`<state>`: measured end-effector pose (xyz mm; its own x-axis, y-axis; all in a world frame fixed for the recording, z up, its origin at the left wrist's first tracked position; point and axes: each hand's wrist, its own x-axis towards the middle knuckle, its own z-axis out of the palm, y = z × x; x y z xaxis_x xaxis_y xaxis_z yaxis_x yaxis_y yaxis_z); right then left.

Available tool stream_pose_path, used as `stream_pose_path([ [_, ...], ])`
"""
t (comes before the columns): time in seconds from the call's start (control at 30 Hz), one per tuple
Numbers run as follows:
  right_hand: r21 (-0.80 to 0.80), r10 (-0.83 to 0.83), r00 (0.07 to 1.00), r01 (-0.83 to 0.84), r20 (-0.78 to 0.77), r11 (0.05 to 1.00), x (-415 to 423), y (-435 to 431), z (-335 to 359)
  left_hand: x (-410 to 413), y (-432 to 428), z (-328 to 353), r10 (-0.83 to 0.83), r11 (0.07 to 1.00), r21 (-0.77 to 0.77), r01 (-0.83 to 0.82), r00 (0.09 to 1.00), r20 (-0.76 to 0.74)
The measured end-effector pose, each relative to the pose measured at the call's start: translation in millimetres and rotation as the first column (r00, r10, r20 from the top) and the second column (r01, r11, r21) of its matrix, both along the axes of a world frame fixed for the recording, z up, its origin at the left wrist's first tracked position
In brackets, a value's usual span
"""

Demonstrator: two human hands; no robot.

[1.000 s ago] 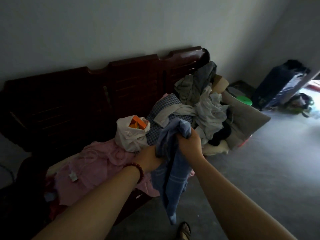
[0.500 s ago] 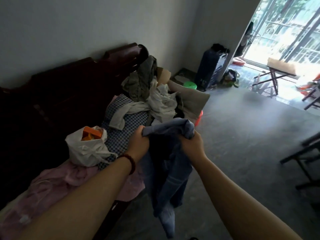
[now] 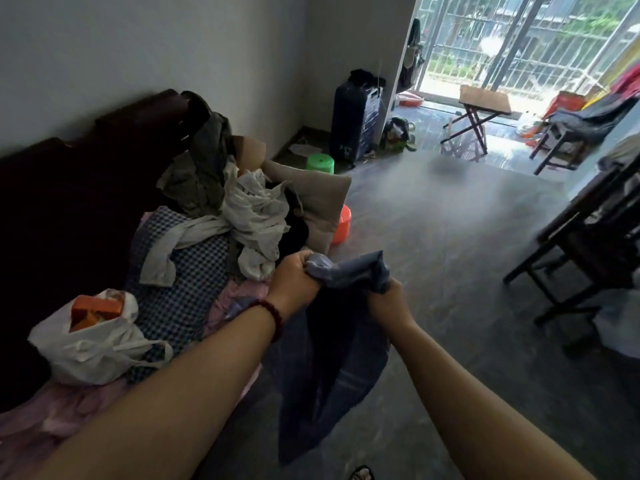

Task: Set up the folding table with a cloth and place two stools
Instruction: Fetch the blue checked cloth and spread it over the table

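A dark wooden bench (image 3: 69, 188) fills the left of the frame and is heaped with clothing; a white plastic bag (image 3: 90, 344) sits on it at lower left. At upper right, by the bright balcony grille, a small folding table (image 3: 484, 102) is seen already standing on its crossed legs, its top bare. A green stool (image 3: 320, 163) stands on the floor at upper centre, near a dark suitcase (image 3: 356, 123), and a red stool (image 3: 341, 225) (only partly visible) shows just behind the grey cushion at the bench's end.

At centre, a blue-grey cloth (image 3: 332, 358) is held bunched at its top edge and hangs toward the floor. The left hand (image 3: 294, 282) and the right hand (image 3: 388, 303) are each clenched around that edge.

The task is judged barely begun: the cloth has been fetched, but it is not yet spread on the table, and both stools remain unplaced.

Compared with the frame half a second earlier, the view has swung further right, and the cloth has been drawn clear of the pile.
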<state>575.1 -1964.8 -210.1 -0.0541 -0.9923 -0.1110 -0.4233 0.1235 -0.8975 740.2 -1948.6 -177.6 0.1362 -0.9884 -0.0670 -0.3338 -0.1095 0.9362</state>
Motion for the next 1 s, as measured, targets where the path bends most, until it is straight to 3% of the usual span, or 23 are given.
stream_pose_path([
  [0.13,-0.022,-0.087,0.994,0.086,-0.065,0.996,-51.1,-31.7,-19.0,-33.6,-37.7,1.0,-0.006,0.999,-0.036,0.009,0.995,0.095],
  [0.23,0.049,-0.101,0.993,0.104,-0.062,0.993,-83.8,-45.8,-11.7,-65.5,-62.3,2.5,-0.031,0.999,-0.035,0.034,0.995,0.091],
  [0.5,0.065,-0.144,0.988,0.141,0.055,0.988,-164.8,-85.7,-6.5,-153.0,-122.5,7.9,-0.118,0.99,-0.072,0.118,0.993,0.004],
  [0.63,0.04,-0.191,0.97,0.187,0.151,0.981,-193.0,-103.8,0.0,-180.1,-147.9,10.9,-0.098,0.994,-0.043,0.103,0.99,0.097],
  [0.83,0.036,-0.266,0.964,0.264,0.028,0.964,-233.9,-139.8,4.3,-209.9,-197.8,13.4,-0.057,0.998,-0.016,0.061,0.979,0.194],
  [1.0,-0.022,-0.355,0.934,0.356,0.031,0.934,-261.8,-174.3,2.3,-232.0,-249.3,13.3,-0.138,0.989,-0.024,0.148,0.963,0.232],
])
